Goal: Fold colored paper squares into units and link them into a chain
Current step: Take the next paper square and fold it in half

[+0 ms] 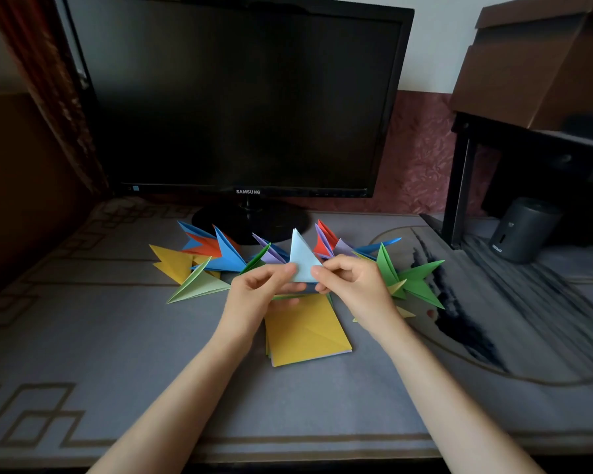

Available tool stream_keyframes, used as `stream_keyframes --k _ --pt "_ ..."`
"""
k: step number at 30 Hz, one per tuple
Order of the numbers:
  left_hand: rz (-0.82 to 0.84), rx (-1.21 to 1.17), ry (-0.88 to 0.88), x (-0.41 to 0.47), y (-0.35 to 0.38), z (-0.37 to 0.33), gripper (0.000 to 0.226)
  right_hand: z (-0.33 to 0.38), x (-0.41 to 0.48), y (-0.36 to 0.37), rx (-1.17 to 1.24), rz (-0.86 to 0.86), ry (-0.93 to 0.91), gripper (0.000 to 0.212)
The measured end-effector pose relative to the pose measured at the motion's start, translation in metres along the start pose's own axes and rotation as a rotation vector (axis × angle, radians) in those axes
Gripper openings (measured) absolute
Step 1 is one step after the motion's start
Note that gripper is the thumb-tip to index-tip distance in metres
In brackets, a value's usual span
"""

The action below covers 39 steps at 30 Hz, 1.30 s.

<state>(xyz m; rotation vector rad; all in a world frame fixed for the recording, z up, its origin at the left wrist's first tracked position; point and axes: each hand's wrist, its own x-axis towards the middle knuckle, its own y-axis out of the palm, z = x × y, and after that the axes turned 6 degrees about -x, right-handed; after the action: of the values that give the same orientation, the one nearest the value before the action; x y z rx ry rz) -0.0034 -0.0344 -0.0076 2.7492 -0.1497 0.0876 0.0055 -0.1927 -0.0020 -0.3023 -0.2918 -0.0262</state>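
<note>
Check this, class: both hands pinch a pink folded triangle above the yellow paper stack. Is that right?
Not quite: the head view shows the folded triangle is light blue, not pink. The left hand and right hand do pinch it above the yellow paper stack.

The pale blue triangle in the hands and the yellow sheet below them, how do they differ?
The pale blue triangle is folded to a point; the yellow sheet is a square with only a diagonal crease. The triangle stands upright, pinched between the left hand and the right hand; the yellow sheet lies flat, topping a paper stack on the table. Both are coloured paper.
</note>
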Motion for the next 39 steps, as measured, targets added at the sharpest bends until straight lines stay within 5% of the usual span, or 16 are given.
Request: stream_keyframes --k 10,16,22,39 --pt "-0.054 0.134 0.134 0.002 -0.004 0.005 0.011 0.011 0.001 0.0 0.081 -0.06 0.038 0.026" --pt "0.006 0.331 0.185 0.0 -0.003 0.009 0.013 0.015 0.008 0.003 0.057 -0.008 0.053 0.004" --pt "-0.005 0.338 0.182 0.0 -0.003 0.008 0.015 0.013 0.007 0.005 0.128 -0.048 0.094 0.005" --pt "-0.19 -0.023 0.05 0.002 -0.005 0.002 0.009 0.019 0.002 0.016 0.228 -0.058 0.121 0.006"
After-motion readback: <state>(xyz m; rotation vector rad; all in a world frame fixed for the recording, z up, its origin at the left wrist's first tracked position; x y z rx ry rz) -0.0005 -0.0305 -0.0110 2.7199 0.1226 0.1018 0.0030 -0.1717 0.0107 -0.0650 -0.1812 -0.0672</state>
